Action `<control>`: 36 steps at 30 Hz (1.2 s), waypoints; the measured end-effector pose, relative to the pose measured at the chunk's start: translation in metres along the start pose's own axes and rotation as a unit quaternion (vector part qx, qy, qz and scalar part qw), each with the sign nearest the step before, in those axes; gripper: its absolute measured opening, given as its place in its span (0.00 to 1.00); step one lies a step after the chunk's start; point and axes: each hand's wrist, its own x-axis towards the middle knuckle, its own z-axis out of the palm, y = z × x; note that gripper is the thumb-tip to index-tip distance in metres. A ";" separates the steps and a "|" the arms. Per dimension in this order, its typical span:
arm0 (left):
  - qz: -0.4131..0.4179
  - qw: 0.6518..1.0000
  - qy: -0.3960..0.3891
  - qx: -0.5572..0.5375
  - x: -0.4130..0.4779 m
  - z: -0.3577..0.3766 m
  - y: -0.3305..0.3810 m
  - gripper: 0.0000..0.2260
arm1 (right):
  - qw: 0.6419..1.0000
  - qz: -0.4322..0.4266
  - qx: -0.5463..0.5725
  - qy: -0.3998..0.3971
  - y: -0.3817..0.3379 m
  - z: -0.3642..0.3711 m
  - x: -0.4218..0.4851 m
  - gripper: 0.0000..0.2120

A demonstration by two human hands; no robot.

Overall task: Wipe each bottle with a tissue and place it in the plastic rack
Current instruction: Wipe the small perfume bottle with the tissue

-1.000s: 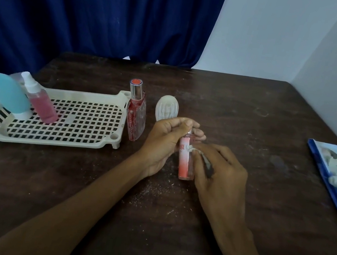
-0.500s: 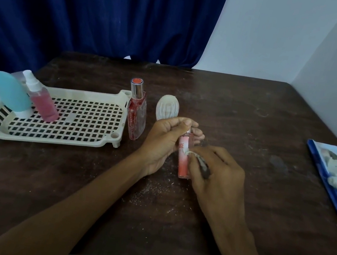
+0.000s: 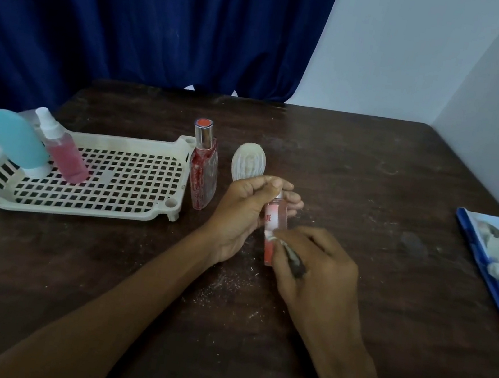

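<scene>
- Near the middle of the frame, the left hand [image 3: 245,217] is clenched round the top of a small pink bottle [image 3: 272,230], holding it upright with its base on or just above the bench [image 3: 373,182]; I cannot tell which.
- The right hand [image 3: 323,270] has its grip pinched on a crumpled tissue [image 3: 289,250], pressed against the lower right side of that bottle.
- Compared with a second ago, the tissue has slid a little lower along the bottle, towards its base, while the left hand has hardly shifted. To my eye that means the wipe is working down the body and this bottle is not yet finished.
- The plastic rack [image 3: 126,218] lies at the left of the frame. Two bottles already stand at its far left end: a blue bottle [image 3: 16,138] resting on its cap and a pink spray bottle [image 3: 63,149] leaning beside it.
- A tall red-speckled bottle [image 3: 203,175] stands on the bench just beside the rack's right edge, and a white ribbed bottle [image 3: 248,162] stands behind the left hand. Both are unmoved, so I judge them to be waiting their turn.
- At the right edge lies a blue pack of tissues [image 3: 495,277], well apart from the hands.
- I expect a short carry leftward to the rack once wiping ends.
</scene>
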 end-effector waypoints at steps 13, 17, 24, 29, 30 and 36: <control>-0.004 0.999 0.029 0.014 -0.006 0.003 0.001 0.12 | 1.000 0.004 0.009 0.010 0.000 0.000 -0.009 0.08; -0.022 0.997 0.043 0.057 -0.008 0.004 0.003 0.14 | 1.000 0.006 0.001 0.010 0.003 0.000 -0.010 0.08; -0.034 0.997 0.054 0.030 -0.007 0.003 0.005 0.11 | 1.000 -0.011 0.002 -0.014 0.001 -0.005 -0.018 0.09; -0.031 0.997 0.059 0.045 -0.007 0.004 0.005 0.11 | 1.000 0.005 -0.015 -0.021 0.008 -0.013 -0.019 0.07; -0.030 0.997 0.058 0.046 -0.007 0.004 0.004 0.10 | 1.000 0.009 -0.016 -0.019 0.009 -0.013 -0.016 0.07; -0.035 0.996 0.064 0.042 -0.007 0.003 0.004 0.10 | 1.000 -0.017 -0.003 -0.026 -0.001 -0.005 -0.015 0.07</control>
